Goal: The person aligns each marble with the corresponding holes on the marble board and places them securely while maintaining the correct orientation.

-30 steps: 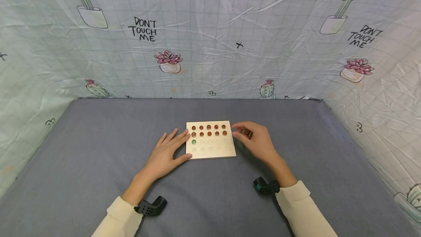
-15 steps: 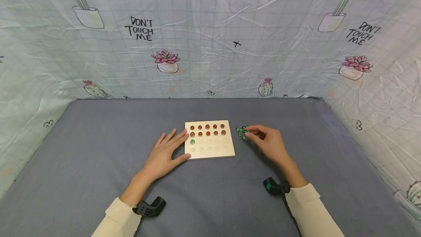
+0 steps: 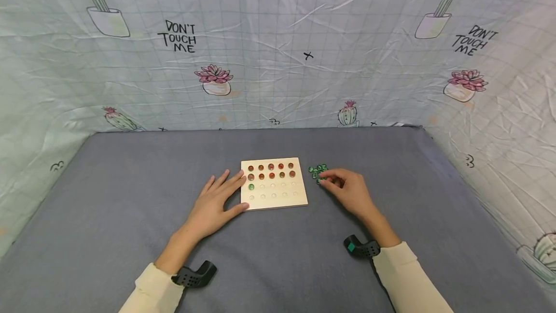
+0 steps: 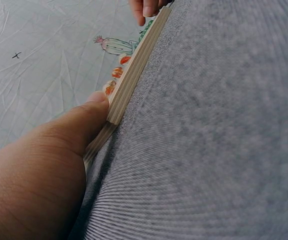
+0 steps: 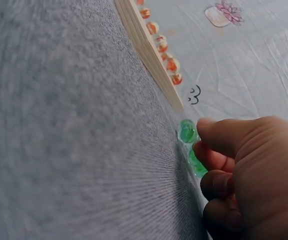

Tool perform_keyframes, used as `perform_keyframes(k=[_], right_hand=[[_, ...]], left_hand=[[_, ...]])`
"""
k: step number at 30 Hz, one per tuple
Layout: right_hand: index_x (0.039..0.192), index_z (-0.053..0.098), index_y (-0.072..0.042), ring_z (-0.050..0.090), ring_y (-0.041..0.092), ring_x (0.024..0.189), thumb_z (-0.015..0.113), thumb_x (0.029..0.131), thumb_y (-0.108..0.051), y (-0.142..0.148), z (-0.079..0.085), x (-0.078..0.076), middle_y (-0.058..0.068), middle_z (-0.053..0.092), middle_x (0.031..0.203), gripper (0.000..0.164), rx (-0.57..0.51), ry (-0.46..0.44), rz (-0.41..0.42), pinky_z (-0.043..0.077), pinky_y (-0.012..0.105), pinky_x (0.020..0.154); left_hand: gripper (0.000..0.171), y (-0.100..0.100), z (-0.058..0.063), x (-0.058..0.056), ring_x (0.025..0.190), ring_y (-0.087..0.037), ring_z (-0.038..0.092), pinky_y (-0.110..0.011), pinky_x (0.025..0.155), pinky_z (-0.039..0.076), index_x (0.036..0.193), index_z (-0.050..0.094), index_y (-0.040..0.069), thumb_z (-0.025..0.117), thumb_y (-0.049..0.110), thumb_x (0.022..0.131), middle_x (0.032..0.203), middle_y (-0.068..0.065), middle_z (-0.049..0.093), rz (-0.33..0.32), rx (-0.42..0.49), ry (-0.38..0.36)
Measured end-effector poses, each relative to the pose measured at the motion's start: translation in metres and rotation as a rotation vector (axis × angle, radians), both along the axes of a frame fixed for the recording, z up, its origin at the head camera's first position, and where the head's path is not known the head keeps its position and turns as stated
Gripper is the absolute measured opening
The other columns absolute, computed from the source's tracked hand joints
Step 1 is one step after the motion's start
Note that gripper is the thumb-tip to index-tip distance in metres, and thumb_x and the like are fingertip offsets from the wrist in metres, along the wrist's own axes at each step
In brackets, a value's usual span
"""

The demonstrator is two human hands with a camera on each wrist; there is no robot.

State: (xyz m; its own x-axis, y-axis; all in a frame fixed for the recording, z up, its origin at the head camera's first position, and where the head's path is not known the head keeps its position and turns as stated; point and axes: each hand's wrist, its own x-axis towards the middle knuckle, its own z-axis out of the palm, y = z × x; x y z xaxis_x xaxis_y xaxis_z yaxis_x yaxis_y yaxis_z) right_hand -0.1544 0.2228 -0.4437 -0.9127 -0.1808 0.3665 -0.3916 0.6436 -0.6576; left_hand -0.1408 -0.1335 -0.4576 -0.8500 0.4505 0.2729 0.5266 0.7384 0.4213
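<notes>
A pale wooden board (image 3: 278,202) with rows of round hollows lies on the grey cloth. Red-orange marbles (image 3: 271,166) fill its two far rows, and one green marble (image 3: 251,187) sits at the left end of the third. My left hand (image 3: 211,210) is spread flat beside the board, fingertips and thumb resting on its left edge. Just right of the board is a cluster of loose green marbles (image 3: 315,170). There my right hand (image 3: 352,191) reaches in from the right, thumb and forefinger pinching at the nearest green marble (image 5: 187,131), other fingers curled.
Grey cloth (image 3: 269,260) covers the table around the board. Behind it hangs a pale printed curtain (image 3: 269,62), which continues along both sides. Black wrist cameras (image 3: 194,274) are strapped to both wrists.
My right hand has moved from the board's right edge, where it covered the green marbles, rightward and back to their near side. The cluster is now uncovered. My left hand stays on the board.
</notes>
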Motion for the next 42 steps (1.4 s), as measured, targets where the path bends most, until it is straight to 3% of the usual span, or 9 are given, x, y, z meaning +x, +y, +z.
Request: perform_keyframes(k=[10, 42], right_hand=[[0.096, 0.076, -0.012, 0.045, 0.008, 0.055, 0.076, 0.083, -0.011, -0.0022, -0.0041, -0.0006, -0.006, 0.056, 0.075, 0.013, 0.052, 0.042, -0.002, 0.038, 0.025, 0.048], [0.095, 0.077, -0.014, 0.046, 0.003, 0.056, 0.079, 0.079, -0.008, -0.0029, -0.0056, 0.0018, -0.004, 0.067, 0.095, 0.018, 0.075, 0.087, 0.078, 0.041, 0.023, 0.049]], left_hand=[[0.071, 0.0004, 0.0012, 0.0000, 0.141, -0.031, 0.024, -0.052, 0.114, 0.010, 0.147, 0.042, 0.017, 0.064, 0.050, 0.088, 0.151, -0.001, 0.036, 0.001, -0.010, 0.003], [0.071, 0.0027, 0.0005, 0.0047, 0.141, -0.031, 0.023, -0.052, 0.114, 0.009, 0.147, 0.042, 0.016, 0.065, 0.048, 0.087, 0.151, 0.000, 0.036, 0.009, -0.009, -0.010]])
